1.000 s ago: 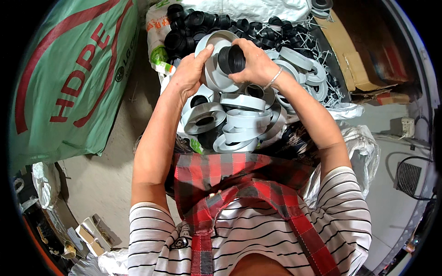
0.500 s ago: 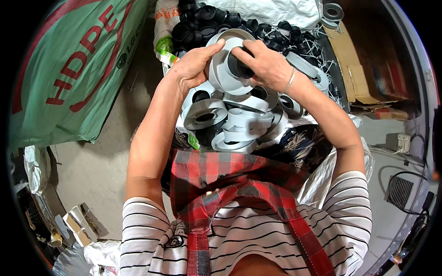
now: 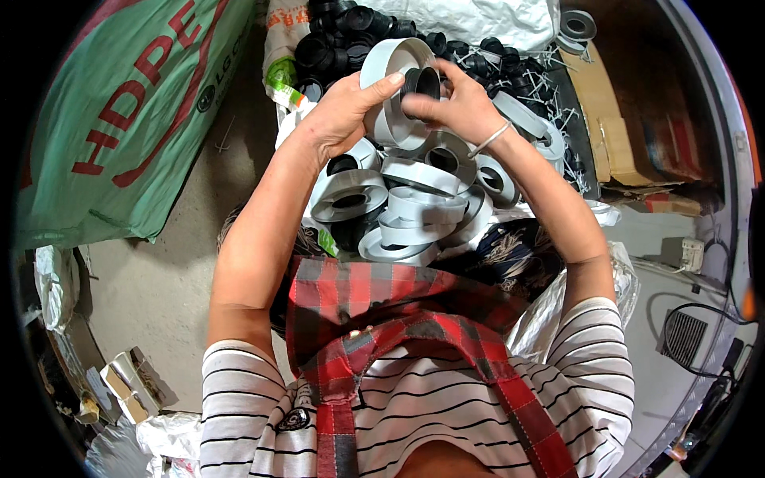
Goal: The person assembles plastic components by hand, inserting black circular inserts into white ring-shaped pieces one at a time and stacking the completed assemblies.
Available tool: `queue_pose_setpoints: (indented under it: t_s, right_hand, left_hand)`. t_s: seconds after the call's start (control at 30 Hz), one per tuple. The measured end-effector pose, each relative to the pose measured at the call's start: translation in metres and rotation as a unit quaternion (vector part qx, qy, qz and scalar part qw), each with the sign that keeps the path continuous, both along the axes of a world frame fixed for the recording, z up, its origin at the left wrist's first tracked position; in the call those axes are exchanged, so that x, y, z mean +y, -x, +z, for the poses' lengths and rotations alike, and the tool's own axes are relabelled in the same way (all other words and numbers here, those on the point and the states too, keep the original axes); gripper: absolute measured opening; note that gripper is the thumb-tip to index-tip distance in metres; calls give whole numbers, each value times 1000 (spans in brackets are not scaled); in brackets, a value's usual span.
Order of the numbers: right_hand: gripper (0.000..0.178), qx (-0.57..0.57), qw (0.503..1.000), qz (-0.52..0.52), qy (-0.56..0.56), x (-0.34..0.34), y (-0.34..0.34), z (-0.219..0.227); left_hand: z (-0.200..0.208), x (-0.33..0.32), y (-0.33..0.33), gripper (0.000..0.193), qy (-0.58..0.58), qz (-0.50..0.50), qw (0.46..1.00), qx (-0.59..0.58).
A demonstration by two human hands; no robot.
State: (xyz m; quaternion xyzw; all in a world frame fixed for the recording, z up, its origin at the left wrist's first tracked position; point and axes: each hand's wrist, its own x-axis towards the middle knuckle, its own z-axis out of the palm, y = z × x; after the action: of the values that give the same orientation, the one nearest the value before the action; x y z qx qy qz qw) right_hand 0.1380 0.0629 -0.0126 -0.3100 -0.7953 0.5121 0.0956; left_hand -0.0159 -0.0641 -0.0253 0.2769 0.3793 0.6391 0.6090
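Leftmost, a big green sack (image 3: 131,119) with red print leans in beside the concrete floor (image 3: 171,295), where a small opened carton (image 3: 127,386) lies nearer the person. Next comes the left hand (image 3: 343,115), closed round the left side of a pale grey ring (image 3: 384,68), its thumb on the ring's front and its fingers mostly hidden behind. That ring is held up above the middle of a white sack (image 3: 510,22), tilted, with a ribbed black cap (image 3: 425,83) at its centre. Behind it, toward the far edge of the white sack, black caps (image 3: 370,24) are heaped loosely; in front, toward the near edge, grey rings (image 3: 422,207) lie stacked at all angles above the person's checked apron (image 3: 382,291). Just right of the held ring is the right hand (image 3: 470,107), half open, thumb across the lower part of the cap and forefinger by its upper right side; whether it grips the cap, I cannot tell. A thin bracelet (image 3: 489,139) circles that wrist. Farther right, more grey rings (image 3: 522,118) and scattered thin white sticks (image 3: 562,115) sit toward the white sack's right edge, near an open cardboard box (image 3: 617,143). Last, a black cable (image 3: 666,344) loops beside a dark grille (image 3: 687,333).
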Motion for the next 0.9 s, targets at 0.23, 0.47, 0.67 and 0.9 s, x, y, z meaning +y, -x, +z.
queue_pose_setpoints:
  t_s: [0.23, 0.47, 0.67, 0.9]
  right_hand:
    - [71, 53, 996, 6, -74, 0, 5, -15]
    - [78, -241, 953, -44, -176, 47, 0, -44]
    - [55, -406, 885, -16, -228, 32, 16, -100]
    - [35, -201, 929, -74, -303, 58, -16, -45]
  left_hand:
    - [-4, -1, -4, 46, 3, 36, 998, 58]
    - [-23, 19, 17, 90, -39, 267, 722, 637]
    - [-38, 21, 31, 87, 110, 232, 811, 526]
    - [-41, 12, 29, 93, 204, 272, 856, 390]
